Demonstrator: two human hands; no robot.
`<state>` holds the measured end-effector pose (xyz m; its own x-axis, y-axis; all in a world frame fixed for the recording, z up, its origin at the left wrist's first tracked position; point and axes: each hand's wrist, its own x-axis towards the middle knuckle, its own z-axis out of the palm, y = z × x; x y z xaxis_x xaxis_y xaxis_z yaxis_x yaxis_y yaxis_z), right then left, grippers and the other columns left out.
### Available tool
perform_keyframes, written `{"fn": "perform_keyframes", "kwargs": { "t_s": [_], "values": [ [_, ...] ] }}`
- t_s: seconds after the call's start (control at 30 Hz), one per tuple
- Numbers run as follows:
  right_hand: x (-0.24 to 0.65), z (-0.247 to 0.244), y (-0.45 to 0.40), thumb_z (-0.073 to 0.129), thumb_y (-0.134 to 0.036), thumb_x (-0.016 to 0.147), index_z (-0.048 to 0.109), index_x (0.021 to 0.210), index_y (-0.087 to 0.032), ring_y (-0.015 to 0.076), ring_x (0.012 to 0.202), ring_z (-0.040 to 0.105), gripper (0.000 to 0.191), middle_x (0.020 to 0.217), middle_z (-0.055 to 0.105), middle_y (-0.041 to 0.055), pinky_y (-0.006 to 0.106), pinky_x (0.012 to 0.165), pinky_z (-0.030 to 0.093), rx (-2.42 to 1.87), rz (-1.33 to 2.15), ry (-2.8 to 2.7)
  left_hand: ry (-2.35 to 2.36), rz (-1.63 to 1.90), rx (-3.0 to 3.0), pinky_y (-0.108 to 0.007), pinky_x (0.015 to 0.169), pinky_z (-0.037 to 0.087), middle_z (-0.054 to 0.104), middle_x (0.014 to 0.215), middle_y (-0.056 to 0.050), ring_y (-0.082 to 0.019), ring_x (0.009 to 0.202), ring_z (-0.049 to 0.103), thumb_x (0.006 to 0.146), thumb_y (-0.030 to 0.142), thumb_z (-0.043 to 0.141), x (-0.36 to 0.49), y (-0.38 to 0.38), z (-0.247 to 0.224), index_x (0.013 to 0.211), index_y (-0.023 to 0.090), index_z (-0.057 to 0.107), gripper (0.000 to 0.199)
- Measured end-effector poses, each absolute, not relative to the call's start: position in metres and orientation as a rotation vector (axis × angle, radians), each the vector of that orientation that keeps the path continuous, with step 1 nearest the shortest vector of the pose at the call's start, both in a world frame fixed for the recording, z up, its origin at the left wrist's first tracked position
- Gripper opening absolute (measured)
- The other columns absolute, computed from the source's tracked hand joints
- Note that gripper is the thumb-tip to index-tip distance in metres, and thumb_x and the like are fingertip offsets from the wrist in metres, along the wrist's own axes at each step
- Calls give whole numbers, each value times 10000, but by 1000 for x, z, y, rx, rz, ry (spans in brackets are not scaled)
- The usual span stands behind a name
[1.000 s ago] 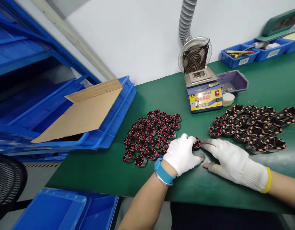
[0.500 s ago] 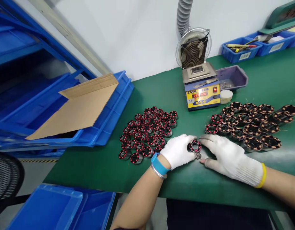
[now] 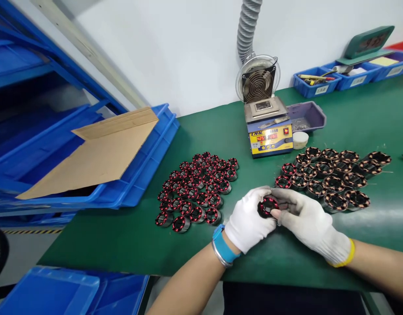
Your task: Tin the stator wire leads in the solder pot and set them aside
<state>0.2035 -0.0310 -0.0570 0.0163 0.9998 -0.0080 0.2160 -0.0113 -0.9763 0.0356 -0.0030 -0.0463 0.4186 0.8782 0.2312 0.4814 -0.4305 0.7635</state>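
Far L: blue box (image 3: 47, 291), below tbl. level. Next, blue crate (image 3: 149, 173), tilted, beside L edge of green tbl. (image 3: 123, 245); cardboard sheet (image 3: 96, 153) lies across its top.

L part of tbl.: red-wound cores (image 3: 197, 214), ring-shaped, grouped close tog., openings up.

Ctr., near side: L hand (image 3: 250, 218), white glove, blue wristband (image 3: 223, 247) + metal bangle at wrist. Fingers curled tog. around far/L side of held core (image 3: 264, 211); thumb on near side, partly hidden. Held core: red-wound, btwn. both hands, opening visible; clearance above tbl. can't be told. R hand (image 3: 311, 218), white glove w/ yellow cuff: thumb tip on R rim, fingers bent behind it, pinching R side of same core. Exact contact of rear fingertips: can't tell.

Ctr., far side: heating unit (image 3: 270, 142), yellow/blue front panel, red digits lit. Round fan (image 3: 258, 86) upright behind its top; grey duct hose (image 3: 249, 30) rises from there. To R: white round block (image 3: 300, 140), just beside unit; purple tray (image 3: 319, 121) behind block, w/ small bits inside.

R part: copper-wound cores (image 3: 335, 201), grouped, w/ 2 red-wound pcs. at L edge. Far R, along wall: blue bins (image 3: 316, 89) in row, green clock (image 3: 370, 41) above.
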Motion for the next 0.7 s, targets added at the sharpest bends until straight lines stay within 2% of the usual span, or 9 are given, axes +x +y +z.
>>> {"fn": "perform_keyframes", "kwargs": {
  "t_s": [0.13,0.17,0.23,0.3,0.37,0.47,0.57,0.63,0.7],
  "values": [
    [206,-56,-33,731,-377,712,708,1193,-172,220,829,723,523,1000,745,87,363,816,635,-1524,958,-1332,1180,763,2032,-343,1043,539,692,1257,-37,-219,1124,673,789,223,655,35,0,-48,1342,214,571,560],
    [208,-56,-34,733,-382,713,716,1190,-179,221,835,721,518,1011,744,83,370,832,630,-1561,904,-1355,1211,713,2003,-355,980,563,719,1186,-44,-235,1049,695,788,252,660,34,2,-47,1292,206,613,509],
    [210,-56,-35,729,-408,729,723,1201,-195,225,868,720,518,1051,740,77,379,858,620,-1608,811,-1406,1232,571,1917,-338,780,580,750,937,-48,-238,830,700,768,300,675,33,5,-43,1046,179,707,304],
    [212,-54,-34,717,-417,744,725,1205,-206,225,898,719,507,1090,734,74,367,856,618,-1609,744,-1450,1125,437,1780,-279,615,515,701,732,-31,-192,661,639,755,307,668,30,10,-35,809,167,692,152],
    [215,-51,-33,706,-408,754,729,1193,-207,217,890,719,483,1102,731,73,339,820,622,-1590,723,-1467,957,389,1599,-233,530,448,674,683,-21,-143,574,586,759,288,633,21,13,-24,751,157,675,138],
    [217,-45,-30,707,-420,761,731,1179,-199,199,807,717,474,1038,741,72,310,738,623,-1609,729,-1446,781,418,1369,-217,449,396,648,616,-20,-118,463,530,759,292,644,3,16,-8,769,138,682,159],
    [219,-41,-29,716,-459,756,732,1180,-181,187,720,700,507,956,743,75,300,672,615,-1616,741,-1423,757,669,1281,-220,413,371,582,519,-8,-120,399,487,791,453,711,-8,17,-3,764,140,624,326],
    [219,-39,-30,720,-463,754,727,1197,-178,183,688,693,527,929,743,73,298,651,612,-1620,757,-1430,839,891,1294,-218,444,401,626,613,-24,-124,457,533,839,605,665,-4,17,-8,846,145,603,464],
    [219,-39,-31,720,-447,753,724,1209,-186,185,693,699,526,930,745,69,299,661,615,-1630,758,-1454,899,906,1363,-218,495,436,662,733,-46,-135,560,587,860,672,627,8,16,-15,915,150,599,526]
  ]
}}
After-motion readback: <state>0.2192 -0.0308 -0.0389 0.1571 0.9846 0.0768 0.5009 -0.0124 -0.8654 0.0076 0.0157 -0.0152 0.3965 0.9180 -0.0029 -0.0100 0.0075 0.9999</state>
